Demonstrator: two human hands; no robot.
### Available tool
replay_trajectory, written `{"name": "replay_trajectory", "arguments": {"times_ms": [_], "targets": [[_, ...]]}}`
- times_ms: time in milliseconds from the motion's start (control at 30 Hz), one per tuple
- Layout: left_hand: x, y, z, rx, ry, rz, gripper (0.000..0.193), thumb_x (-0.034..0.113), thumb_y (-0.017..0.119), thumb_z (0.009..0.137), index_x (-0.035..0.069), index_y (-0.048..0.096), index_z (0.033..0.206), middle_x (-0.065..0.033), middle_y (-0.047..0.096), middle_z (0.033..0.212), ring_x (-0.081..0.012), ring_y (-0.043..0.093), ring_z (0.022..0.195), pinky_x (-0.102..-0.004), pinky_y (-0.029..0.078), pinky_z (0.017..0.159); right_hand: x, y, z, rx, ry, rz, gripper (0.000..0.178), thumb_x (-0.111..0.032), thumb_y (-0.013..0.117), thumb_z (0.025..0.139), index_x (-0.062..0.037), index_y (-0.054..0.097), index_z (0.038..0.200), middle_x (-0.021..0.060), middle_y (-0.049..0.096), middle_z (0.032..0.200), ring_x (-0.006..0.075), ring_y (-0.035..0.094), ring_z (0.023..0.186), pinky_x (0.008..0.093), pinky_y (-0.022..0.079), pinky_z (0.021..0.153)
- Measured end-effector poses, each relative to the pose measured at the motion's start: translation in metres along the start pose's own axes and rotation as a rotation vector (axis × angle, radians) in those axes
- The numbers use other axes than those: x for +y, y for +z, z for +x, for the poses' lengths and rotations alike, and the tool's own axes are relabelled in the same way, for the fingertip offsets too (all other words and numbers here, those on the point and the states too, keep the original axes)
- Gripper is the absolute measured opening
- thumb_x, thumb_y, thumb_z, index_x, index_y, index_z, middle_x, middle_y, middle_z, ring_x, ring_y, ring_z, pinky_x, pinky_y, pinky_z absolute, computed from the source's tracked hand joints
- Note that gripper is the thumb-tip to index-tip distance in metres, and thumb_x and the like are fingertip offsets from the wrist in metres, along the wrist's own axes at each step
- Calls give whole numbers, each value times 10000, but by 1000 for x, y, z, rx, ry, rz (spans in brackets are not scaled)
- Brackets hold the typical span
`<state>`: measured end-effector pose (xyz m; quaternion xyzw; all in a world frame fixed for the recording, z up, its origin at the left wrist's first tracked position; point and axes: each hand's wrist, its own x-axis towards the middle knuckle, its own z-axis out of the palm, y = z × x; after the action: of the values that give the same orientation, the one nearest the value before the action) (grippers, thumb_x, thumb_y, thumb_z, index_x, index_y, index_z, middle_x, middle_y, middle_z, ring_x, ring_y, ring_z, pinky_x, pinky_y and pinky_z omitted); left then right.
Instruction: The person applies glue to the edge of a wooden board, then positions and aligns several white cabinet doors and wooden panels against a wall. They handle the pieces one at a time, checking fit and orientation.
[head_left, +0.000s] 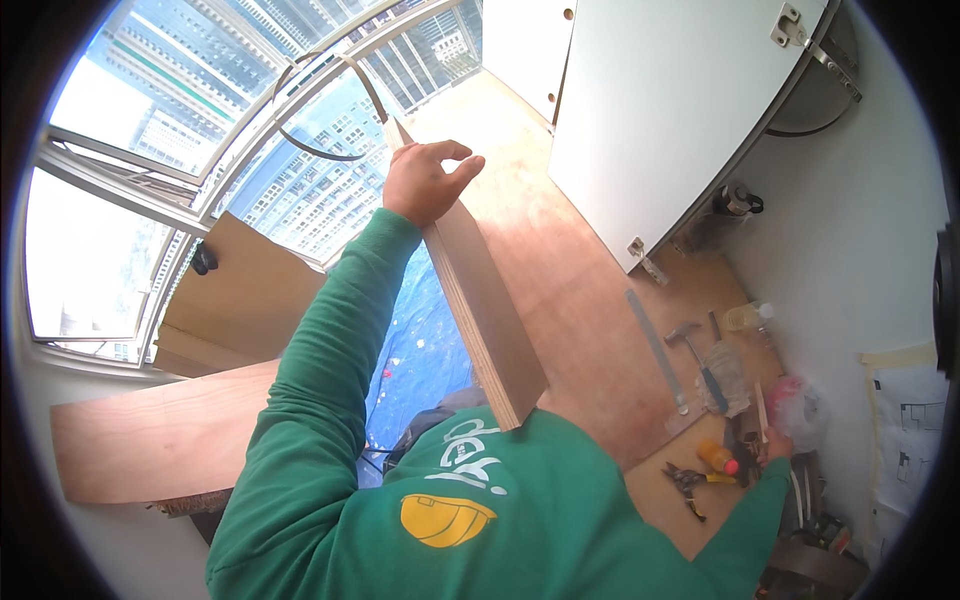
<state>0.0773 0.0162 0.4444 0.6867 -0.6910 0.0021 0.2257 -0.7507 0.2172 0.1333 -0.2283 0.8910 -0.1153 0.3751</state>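
A long plywood board (490,310) runs away from my chest, its near end against my green sweatshirt. My left hand (425,185) is closed over its far part, thumb and forefinger out to the right, other fingers mostly hidden. A thin brown strip (370,90) curls in a loop off the board's far end, in front of the window. My right hand (778,446) reaches down among tools at the lower right, beside a pinkish plastic bag (798,408) and a narrow pale stick (761,412). Its fingers are small and partly hidden. Close by lies an orange bottle (714,455) with a red cap.
Pliers (686,482), a hammer (700,365) and a metal ruler (656,350) lie on the wooden surface to the right. White hinged panels (670,110) stand beyond. A clear bottle (748,317) lies by the wall. Cardboard (240,295) and another board (160,430) are left.
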Motion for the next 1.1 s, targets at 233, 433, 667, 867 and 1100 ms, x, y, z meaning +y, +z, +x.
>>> {"name": "replay_trajectory", "arguments": {"times_ms": [233,433,667,867,1100], "targets": [[4,2,10,1,-9,-48,401,442,741,950,70,836,1065,-161,815,999,-341,775,939,-436,582,942,0,-80,-69,15,84,295,564,-525,700,891,-35,684,1170,148,660,687,232,550,405,388,480,393],[0,9,10,34,2,-86,422,468,723,958,75,839,1060,-144,821,1008,-335,775,962,-436,562,988,-11,-118,-173,-83,-205,715,569,-544,671,958,-30,682,1200,140,717,819,253,689,612,391,578,559],[-3,10,12,6,7,-157,466,504,674,970,84,825,1101,-138,815,956,-347,741,1023,-434,448,1122,-66,-12,-330,-846,-783,1199,782,-346,727,945,-4,396,1565,245,642,1234,429,730,1065,589,604,969],[1,-1,9,-73,-28,-140,511,529,626,983,85,816,1152,-129,817,979,-349,717,1099,-431,415,1164,-133,111,-428,-1157,-797,1350,1005,-148,754,738,-42,281,1618,257,599,1231,464,625,1245,614,567,1051],[-4,7,11,-35,-16,-101,501,560,667,983,106,831,1113,-130,815,1033,-352,748,1042,-436,492,1094,-200,137,-453,-1319,-819,1272,959,-317,819,796,-27,342,1577,192,616,1197,370,667,1113,514,582,967]]}}
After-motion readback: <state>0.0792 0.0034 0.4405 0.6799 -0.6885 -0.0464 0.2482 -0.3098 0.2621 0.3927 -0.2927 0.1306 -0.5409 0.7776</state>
